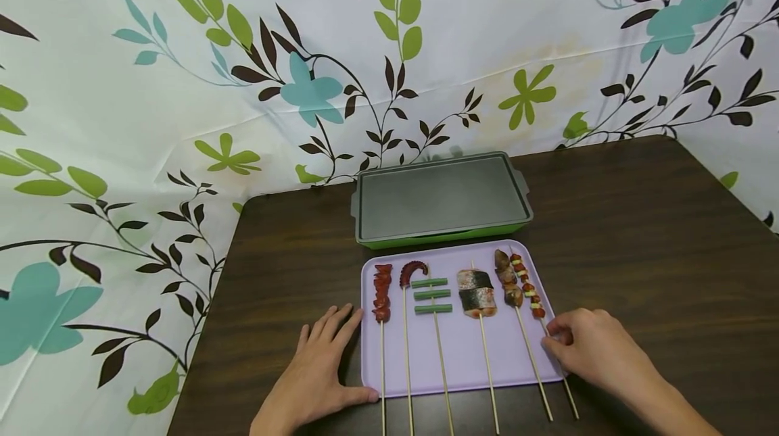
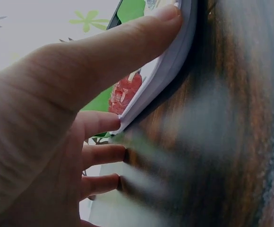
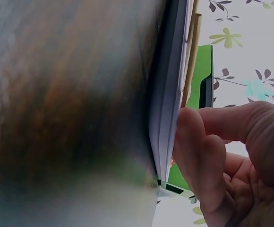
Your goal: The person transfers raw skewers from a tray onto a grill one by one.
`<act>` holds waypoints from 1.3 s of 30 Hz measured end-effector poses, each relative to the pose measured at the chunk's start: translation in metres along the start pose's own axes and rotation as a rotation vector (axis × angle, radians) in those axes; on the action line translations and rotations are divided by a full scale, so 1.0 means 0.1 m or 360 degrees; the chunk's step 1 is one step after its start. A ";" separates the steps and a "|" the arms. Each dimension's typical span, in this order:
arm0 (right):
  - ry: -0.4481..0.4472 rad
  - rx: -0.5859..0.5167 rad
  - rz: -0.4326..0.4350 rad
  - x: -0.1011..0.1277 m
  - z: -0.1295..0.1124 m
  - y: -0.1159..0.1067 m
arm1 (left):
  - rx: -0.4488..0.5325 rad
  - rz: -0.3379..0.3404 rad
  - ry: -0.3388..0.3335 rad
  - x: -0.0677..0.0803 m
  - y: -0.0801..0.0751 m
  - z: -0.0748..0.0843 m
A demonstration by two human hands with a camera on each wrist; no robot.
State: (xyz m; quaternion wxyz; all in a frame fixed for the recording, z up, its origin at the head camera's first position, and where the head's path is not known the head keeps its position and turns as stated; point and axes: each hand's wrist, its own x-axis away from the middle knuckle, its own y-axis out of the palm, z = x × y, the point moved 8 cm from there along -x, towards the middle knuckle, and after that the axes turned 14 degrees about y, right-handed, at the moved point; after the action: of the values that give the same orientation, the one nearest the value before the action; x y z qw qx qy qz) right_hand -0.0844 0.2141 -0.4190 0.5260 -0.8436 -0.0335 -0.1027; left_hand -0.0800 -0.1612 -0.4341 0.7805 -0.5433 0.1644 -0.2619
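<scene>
Head view shows a wide dark brown counter [image 1: 639, 233] with a leafy flower cloth [image 1: 152, 84] hanging behind it and at the sides. At the back of the counter sits a green grill pan [image 1: 439, 198] with a flat grey top. Just in front of it, almost touching, lies a purple tray [image 1: 462, 355].

Six food sticks lie side by side on the tray, and their bare wooden ends poke out over the near edge. From left to right they are a red meat stick [image 1: 381, 301], a red curly octopus stick [image 1: 412, 272], a stick with three green pieces [image 1: 432, 295], a fish stick [image 1: 477, 293], a brown lumpy stick [image 1: 508, 278], and a small red and yellow stick [image 1: 528, 294].

Next comes the left hand [image 1: 322, 368]. It lies flat on the counter with straight fingers, its grip loose, and its thumb rests against the near left corner of the tray. The right hand [image 1: 593, 345] is at the tray's right edge. Its fingers curl and pinch the small red and yellow stick just below the food.
</scene>
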 end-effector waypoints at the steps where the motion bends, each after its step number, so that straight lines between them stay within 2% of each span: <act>1: -0.0007 -0.0005 0.0006 0.00 0.00 -0.01 | 0.0010 -0.0002 -0.0005 0.00 0.00 0.00; 14: -0.0066 -0.0093 -0.0003 0.07 0.06 -0.07 | 0.0094 -0.0016 -0.0029 -0.03 0.01 -0.03; 21: -0.0040 -0.0135 -0.0018 0.09 0.09 -0.15 | 0.0124 -0.0031 -0.0032 -0.05 0.00 -0.03; 27: -0.0067 -0.0136 0.0024 0.09 0.07 -0.27 | 0.0123 -0.0031 -0.0056 -0.03 -0.01 -0.04; 33: -0.0095 -0.0217 0.0047 0.10 -0.01 -0.40 | 0.0122 -0.0040 -0.0062 -0.03 0.00 -0.05; 39: -0.0194 -0.0289 0.0164 0.07 -0.11 -0.54 | 0.0138 -0.0033 -0.0056 -0.04 0.02 -0.05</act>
State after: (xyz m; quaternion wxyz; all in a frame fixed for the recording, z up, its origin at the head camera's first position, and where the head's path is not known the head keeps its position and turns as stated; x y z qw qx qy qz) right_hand -0.0877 0.2282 -0.3650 0.4491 -0.8930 -0.0126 -0.0265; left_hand -0.0852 -0.1621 -0.4375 0.8033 -0.5152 0.1335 -0.2672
